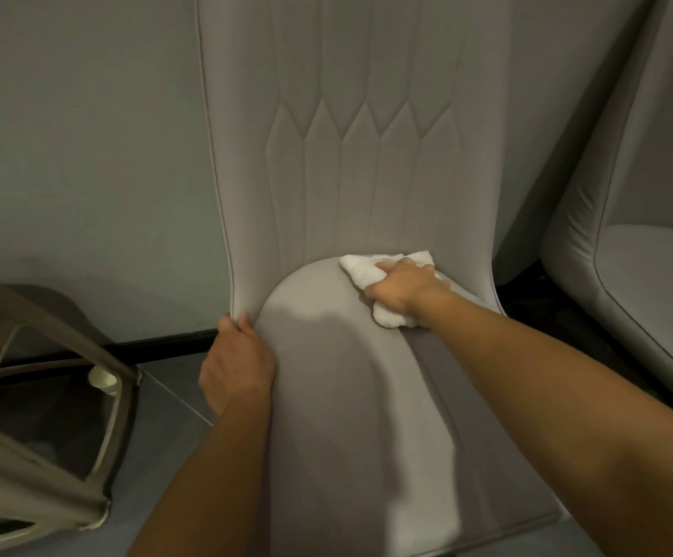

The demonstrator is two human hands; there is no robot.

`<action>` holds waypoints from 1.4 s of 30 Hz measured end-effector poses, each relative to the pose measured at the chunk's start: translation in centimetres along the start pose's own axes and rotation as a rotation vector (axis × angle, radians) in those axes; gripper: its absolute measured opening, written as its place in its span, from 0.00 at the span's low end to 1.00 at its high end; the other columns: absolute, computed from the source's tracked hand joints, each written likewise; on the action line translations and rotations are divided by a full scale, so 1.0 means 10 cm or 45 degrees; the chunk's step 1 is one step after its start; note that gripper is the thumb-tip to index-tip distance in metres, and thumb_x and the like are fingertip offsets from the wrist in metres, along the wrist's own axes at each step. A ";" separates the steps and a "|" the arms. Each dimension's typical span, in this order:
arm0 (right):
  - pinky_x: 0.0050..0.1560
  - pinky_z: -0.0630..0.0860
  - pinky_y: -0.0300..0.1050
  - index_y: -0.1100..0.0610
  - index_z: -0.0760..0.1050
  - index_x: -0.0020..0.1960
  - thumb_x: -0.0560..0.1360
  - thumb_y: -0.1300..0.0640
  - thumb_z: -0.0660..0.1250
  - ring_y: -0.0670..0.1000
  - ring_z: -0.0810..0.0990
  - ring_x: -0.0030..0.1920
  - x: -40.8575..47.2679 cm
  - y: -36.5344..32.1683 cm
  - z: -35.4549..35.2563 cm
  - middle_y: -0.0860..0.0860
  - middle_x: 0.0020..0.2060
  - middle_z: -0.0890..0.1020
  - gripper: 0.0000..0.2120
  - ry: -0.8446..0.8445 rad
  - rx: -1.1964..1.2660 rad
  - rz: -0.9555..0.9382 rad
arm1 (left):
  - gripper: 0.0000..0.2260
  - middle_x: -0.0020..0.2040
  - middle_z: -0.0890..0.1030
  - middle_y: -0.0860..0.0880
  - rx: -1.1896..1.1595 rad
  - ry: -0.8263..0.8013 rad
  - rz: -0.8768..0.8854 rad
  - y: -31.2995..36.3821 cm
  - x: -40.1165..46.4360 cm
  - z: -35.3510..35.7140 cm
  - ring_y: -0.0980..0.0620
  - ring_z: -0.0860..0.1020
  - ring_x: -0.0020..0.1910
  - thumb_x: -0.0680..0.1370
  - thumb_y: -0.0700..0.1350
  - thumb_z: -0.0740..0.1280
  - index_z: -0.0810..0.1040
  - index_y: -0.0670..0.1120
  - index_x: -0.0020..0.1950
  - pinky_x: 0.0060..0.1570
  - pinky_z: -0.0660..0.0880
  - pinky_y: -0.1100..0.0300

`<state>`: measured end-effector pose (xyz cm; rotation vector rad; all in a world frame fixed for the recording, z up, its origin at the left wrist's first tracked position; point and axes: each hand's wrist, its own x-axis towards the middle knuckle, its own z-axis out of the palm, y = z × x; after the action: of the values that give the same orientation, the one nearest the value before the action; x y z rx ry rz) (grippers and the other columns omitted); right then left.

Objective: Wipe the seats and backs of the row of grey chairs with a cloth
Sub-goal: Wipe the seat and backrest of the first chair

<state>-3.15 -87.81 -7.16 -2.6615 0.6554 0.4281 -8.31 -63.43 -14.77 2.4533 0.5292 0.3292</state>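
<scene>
A grey upholstered chair fills the middle of the view, its stitched back [350,162] upright and its seat [346,396] reaching toward me. My right hand [401,293] presses a bunched white cloth [361,269] onto the rear right of the seat, where seat meets back. My left hand [236,365] grips the chair's left edge at the rear of the seat, fingers curled around the side. A second grey chair [640,275] stands directly to the right.
A beige plastic stool [49,396] stands at the left on the dark tiled floor [166,444], close to the chair. A small white cup [103,377] lies under it. A grey wall [85,134] with a black skirting runs behind.
</scene>
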 end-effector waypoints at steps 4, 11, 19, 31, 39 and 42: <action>0.50 0.61 0.61 0.45 0.78 0.47 0.64 0.37 0.45 0.57 0.67 0.50 0.14 -0.35 0.17 0.52 0.47 0.76 0.27 0.237 0.002 0.103 | 0.19 0.46 0.80 0.39 0.038 0.057 0.010 -0.01 0.01 0.05 0.36 0.78 0.44 0.83 0.59 0.45 0.68 0.48 0.49 0.38 0.64 0.50; 0.70 0.57 0.64 0.31 0.65 0.71 0.64 0.27 0.57 0.60 0.60 0.73 0.15 -0.71 0.33 0.48 0.71 0.69 0.35 -0.098 -0.251 -0.678 | 0.22 0.47 0.81 0.41 0.053 0.068 -0.019 0.00 0.02 0.06 0.37 0.78 0.45 0.83 0.60 0.45 0.71 0.47 0.54 0.40 0.65 0.50; 0.70 0.45 0.71 0.31 0.60 0.75 0.65 0.15 0.44 0.56 0.55 0.77 0.33 -0.62 0.36 0.39 0.76 0.66 0.43 0.015 -0.406 -0.887 | 0.21 0.44 0.81 0.41 0.061 0.084 0.027 -0.01 0.00 0.04 0.37 0.78 0.42 0.83 0.59 0.45 0.70 0.46 0.53 0.38 0.66 0.50; 0.71 0.52 0.73 0.42 0.64 0.76 0.67 0.20 0.50 0.59 0.56 0.78 0.30 -0.07 -0.10 0.50 0.75 0.68 0.43 0.070 -0.381 -0.256 | 0.22 0.46 0.80 0.40 0.114 0.066 0.014 0.00 0.03 0.03 0.37 0.77 0.44 0.83 0.58 0.44 0.71 0.45 0.55 0.39 0.65 0.49; 0.70 0.56 0.65 0.42 0.58 0.78 0.62 0.18 0.54 0.57 0.53 0.78 0.02 -0.01 0.21 0.47 0.76 0.62 0.50 0.126 -0.271 -0.255 | 0.22 0.45 0.80 0.39 0.114 0.078 0.036 0.01 0.00 0.03 0.37 0.76 0.43 0.84 0.58 0.45 0.71 0.44 0.54 0.38 0.64 0.49; 0.69 0.49 0.62 0.40 0.57 0.79 0.67 0.22 0.50 0.57 0.52 0.77 -0.21 0.05 0.33 0.44 0.77 0.60 0.44 0.088 -0.139 -0.181 | 0.22 0.46 0.80 0.39 0.112 0.033 0.012 0.00 0.02 0.01 0.38 0.76 0.43 0.84 0.58 0.45 0.70 0.45 0.53 0.39 0.64 0.48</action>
<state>-5.85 -86.08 -9.50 -2.8149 0.4709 0.3434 -8.11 -63.41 -14.87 2.5404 0.5542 0.3489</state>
